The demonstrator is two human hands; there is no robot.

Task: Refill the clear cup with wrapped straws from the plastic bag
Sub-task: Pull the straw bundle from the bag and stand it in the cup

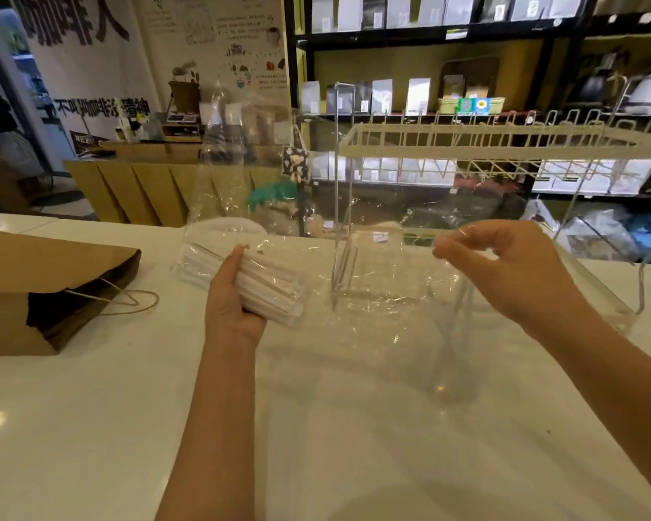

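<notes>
My left hand (230,298) grips a bundle of white wrapped straws (269,291) through the clear plastic bag (373,280), just above the white counter. The bag stretches to the right, where my right hand (504,265) pinches its open edge and holds it up. Below and left of my right hand stands the clear cup (453,344) on the counter, seen blurred through the bag film. I cannot tell whether it holds any straws.
A brown paper bag (34,291) with twine handles lies on its side at the left of the white counter (91,426). A white wire dish rack (485,144) stands behind the hands, over a clear tray (613,306). Shelves of packets fill the background.
</notes>
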